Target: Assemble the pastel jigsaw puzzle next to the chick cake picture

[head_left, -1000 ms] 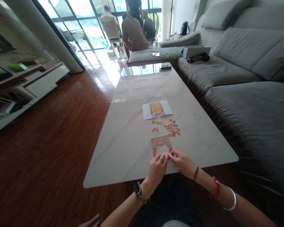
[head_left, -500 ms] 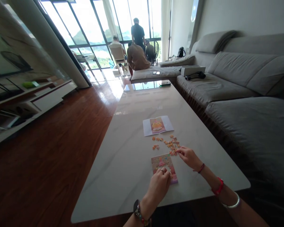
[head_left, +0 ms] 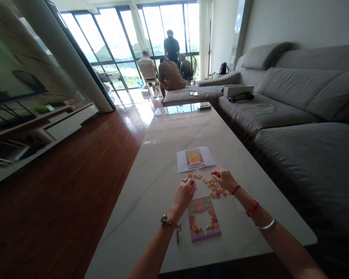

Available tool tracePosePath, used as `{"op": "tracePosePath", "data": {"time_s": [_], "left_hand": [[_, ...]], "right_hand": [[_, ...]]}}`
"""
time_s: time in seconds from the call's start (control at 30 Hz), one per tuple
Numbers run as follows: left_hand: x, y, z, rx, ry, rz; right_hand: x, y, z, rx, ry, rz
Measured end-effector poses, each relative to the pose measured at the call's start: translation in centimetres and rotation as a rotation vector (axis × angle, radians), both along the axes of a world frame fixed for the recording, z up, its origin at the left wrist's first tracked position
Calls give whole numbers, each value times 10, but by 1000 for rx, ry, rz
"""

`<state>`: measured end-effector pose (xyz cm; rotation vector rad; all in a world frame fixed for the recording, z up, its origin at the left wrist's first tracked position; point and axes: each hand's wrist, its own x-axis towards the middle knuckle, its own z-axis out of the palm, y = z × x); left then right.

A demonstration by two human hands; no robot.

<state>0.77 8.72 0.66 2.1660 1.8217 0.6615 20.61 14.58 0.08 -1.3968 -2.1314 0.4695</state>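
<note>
Landmark: partly filled puzzle board (head_left: pixel 204 219), flat on the pale tabletop (head_left: pixel 163 162), centre unfilled.

Loose pieces (head_left: pixel 213 189) lie scattered just beyond the board, off its far right corner.

Left hand (head_left: pixel 186 192): just past the board's far left corner. Its grip is curled, with fingertips down at the outlying pieces. Cannot tell whether a piece is pinched.

Right hand (head_left: pixel 224 179): beyond the board's far right corner, over the scatter. Its grip is loosely curled and the contents are hidden, so cannot tell.

Reference picture sheet (head_left: pixel 195 159): farther beyond the board, past both hands.

Grey sofa (head_left: pixel 308 155): right of the board.
</note>
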Motion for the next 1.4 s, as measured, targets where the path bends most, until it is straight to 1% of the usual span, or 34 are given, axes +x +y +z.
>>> {"op": "tracePosePath", "data": {"time_s": [0.1, 0.2, 0.37, 0.6, 0.67, 0.73, 0.87, 0.97, 1.07, 1.2, 1.4], "left_hand": [[1, 20, 6, 39, -3, 35], [3, 29, 8, 52, 0, 43], [4, 31, 8, 44, 5, 42], [1, 27, 8, 47, 20, 49], [0, 21, 7, 38, 20, 41], [-1, 9, 3, 10, 23, 24], [-1, -30, -9, -52, 2, -24], [0, -62, -19, -93, -21, -60], [0, -84, -26, -118, -27, -61], [1, -93, -25, -118, -42, -42], [-1, -85, -16, -112, -57, -30]], "right_hand": [[-8, 6, 11, 39, 16, 7], [-13, 9, 16, 63, 12, 15], [-14, 9, 15, 68, 0, 29], [-14, 5, 13, 63, 10, 52], [-13, 2, 12, 54, 6, 62], [-9, -6, 9, 32, -5, 69], [1, -35, 0, -30, 3, 87], [9, -60, -9, -69, -4, 133], [13, -81, -14, -104, -7, 163], [15, -93, -14, -133, -39, 156], [19, -87, -9, -144, 0, 106]]}}
